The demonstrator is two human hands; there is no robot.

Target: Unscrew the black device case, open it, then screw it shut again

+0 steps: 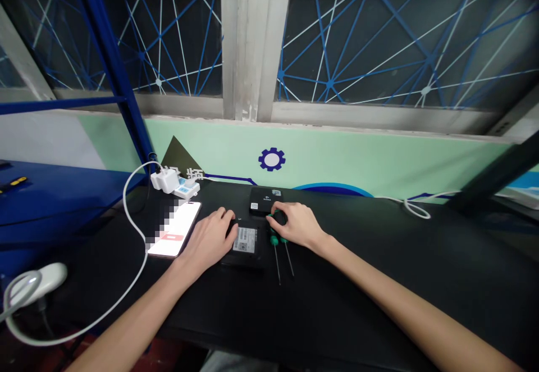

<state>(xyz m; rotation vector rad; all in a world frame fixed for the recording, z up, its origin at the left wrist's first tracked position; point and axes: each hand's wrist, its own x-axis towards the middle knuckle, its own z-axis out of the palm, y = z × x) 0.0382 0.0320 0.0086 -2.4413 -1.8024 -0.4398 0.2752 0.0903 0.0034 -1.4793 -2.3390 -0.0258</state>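
My left hand [210, 234] rests at the left edge of a flat black drive [246, 241] with a white printed label, its thumb and forefinger apart and touching that edge. My right hand [297, 223] is closed over the green handles of two screwdrivers [275, 241], which lie side by side on the black table. Their thin metal shafts point toward me. Part of the handles is hidden under the fingers. Just behind the drive and the right fingertips sits a small black box [265, 200] with a white mark and sticker.
Left of my left hand lies a phone [185, 226] with a lit screen. White plugs on a power strip [185, 188] stand behind it, and a white cable [126, 203] loops down the left side. A white device [40, 284] is at the far left.
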